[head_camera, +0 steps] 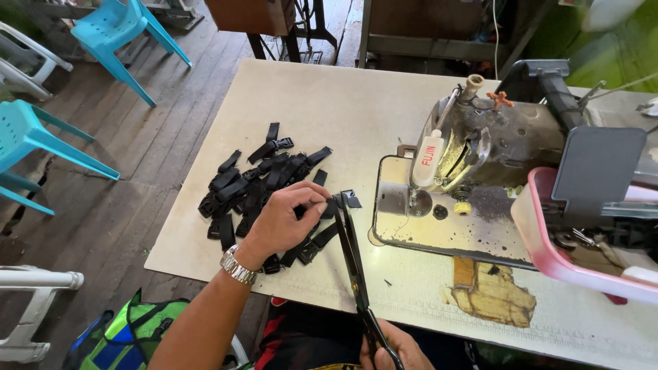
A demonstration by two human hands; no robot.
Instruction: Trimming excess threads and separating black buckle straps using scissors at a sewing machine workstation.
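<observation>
Two hands: both busy w/ one strap piece at the desk's near edge.
Left hand (284, 219): fingers pinched on a short black strap (334, 205), held just above the desk (343, 103), right beside the strap heap.
Right hand (391, 348): low at frame bottom, grip wrapped round the handles of long black scissors (353, 257); how far the blades are apart, can't tell, they look nearly together.
Blade tips: at the strap, just next to the left fingertips.
Doing it well (my view): keep strap taut, fingertips back from the blades, cut square across the webbing, tips only.
Strap end: small black bit (351, 199) sticks out past the blades, twd the machine.
Heap: many black straps w/ buckles (257, 181), left-centre of desk, touching one another.
Sewing machine (480, 151): right of the cut, near; its metal plate (411, 226) is close to the blade tips, little elbow room on that side.
Pink tray (548, 257): far right, partly over the machine bed.
Desk top: worn patch (490, 291) by the near edge.
Floor: turquoise chairs (116, 27), well apart; green-blue bag (130, 336) under left forearm.
Wrist: metal watch (238, 266).
</observation>
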